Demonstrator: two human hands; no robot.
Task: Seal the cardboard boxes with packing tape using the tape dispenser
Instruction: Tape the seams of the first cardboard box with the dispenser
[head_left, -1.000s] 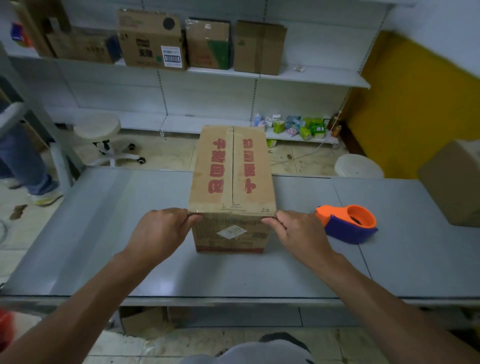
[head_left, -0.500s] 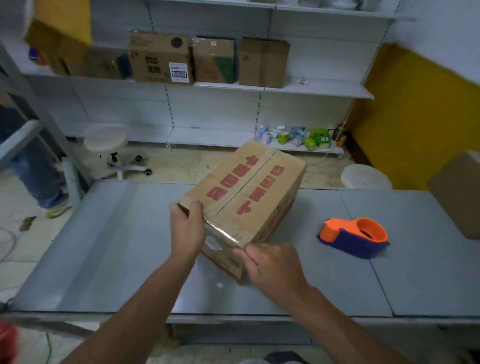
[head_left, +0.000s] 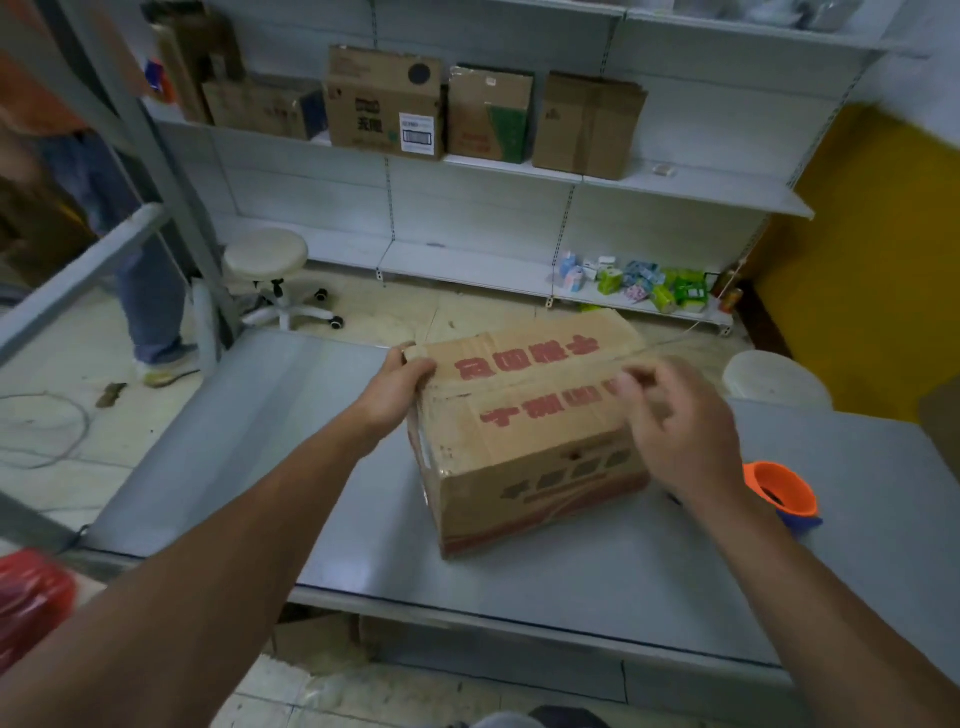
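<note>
Currently two hands (head_left: 397, 387) (head_left: 680, 434) at one box (head_left: 524, 452).

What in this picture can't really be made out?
Head view only:
- Right hand: fingers motion-blurred over the box; touching or gripping, cannot tell.
- Dispenser: partly hidden by the right wrist; tape not visible.
- Box print: blurred, unreadable.
- Red thing, left edge: cut off, blurred, unidentifiable.

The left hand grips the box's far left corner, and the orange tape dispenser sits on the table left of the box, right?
Not left: the head view shows the tape dispenser on the table right of the cardboard box. The left hand does grip that corner.
</note>
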